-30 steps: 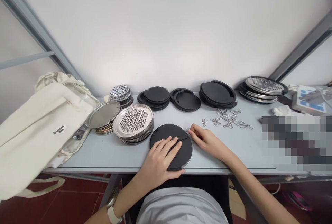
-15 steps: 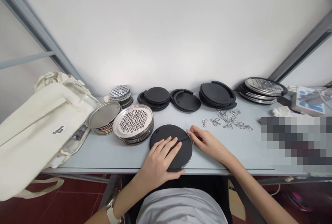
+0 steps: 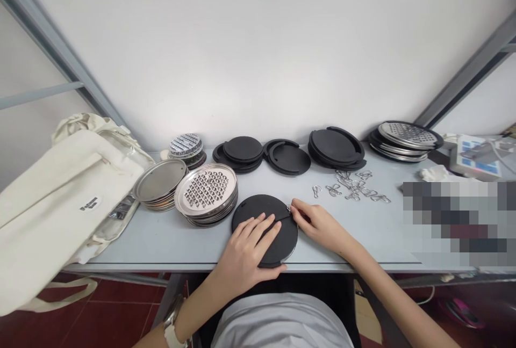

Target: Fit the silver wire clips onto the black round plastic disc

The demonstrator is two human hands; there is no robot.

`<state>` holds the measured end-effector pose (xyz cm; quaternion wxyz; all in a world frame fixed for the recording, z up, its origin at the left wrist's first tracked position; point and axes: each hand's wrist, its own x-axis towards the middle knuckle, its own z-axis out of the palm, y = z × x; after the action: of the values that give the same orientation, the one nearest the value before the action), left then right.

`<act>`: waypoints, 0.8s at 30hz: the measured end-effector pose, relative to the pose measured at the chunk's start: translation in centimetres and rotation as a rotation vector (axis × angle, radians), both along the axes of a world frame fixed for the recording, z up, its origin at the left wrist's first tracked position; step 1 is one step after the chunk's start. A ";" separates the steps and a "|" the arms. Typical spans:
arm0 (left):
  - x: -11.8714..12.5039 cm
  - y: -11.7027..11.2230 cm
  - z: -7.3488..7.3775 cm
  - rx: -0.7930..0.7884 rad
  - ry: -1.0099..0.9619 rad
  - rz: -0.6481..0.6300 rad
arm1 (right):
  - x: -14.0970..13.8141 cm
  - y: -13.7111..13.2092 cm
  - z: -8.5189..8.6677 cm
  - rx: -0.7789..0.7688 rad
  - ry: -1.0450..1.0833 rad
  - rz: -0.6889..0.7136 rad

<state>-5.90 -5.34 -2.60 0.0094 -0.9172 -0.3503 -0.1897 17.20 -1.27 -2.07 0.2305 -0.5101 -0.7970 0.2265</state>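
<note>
A round black plastic disc (image 3: 258, 203) lies near the table's front edge, with a seam across its upper part. My left hand (image 3: 245, 248) rests on it, fingers stretched over the top and thumb along the near edge. At the disc's upper right rim, my right hand (image 3: 314, 222) pinches a small metal wire clip (image 3: 289, 208), mostly hidden by the fingertips. Several loose wire clips (image 3: 355, 184) are scattered on the table beyond my right hand.
Left of the disc are stacked round graters (image 3: 207, 192) and plain metal discs (image 3: 159, 180). Black round holders (image 3: 336, 146) line the wall. More graters (image 3: 409, 136) sit far right, near a white box (image 3: 475, 157). A cream bag (image 3: 80, 197) covers the left end.
My right hand has shifted slightly at the disc's rim, and the pinched clip shows more clearly above it. My left hand stays on the disc.
</note>
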 end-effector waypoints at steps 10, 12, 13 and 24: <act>-0.1 0.0 -0.1 -0.005 -0.024 -0.001 | 0.0 0.0 -0.1 0.031 -0.088 0.012; -0.2 0.0 -0.1 -0.005 -0.026 0.000 | 0.0 0.0 -0.1 0.043 -0.107 0.021; -0.2 0.0 -0.2 -0.005 -0.028 0.001 | -0.1 0.0 -0.1 0.046 -0.116 0.025; -0.1 -0.1 0.1 0.004 -0.037 -0.003 | -0.1 0.0 -0.1 0.081 -0.154 0.023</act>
<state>-5.98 -5.39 -2.54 0.0046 -0.9140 -0.3486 -0.2076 17.13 -1.23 -2.14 0.1863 -0.5070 -0.8269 0.1567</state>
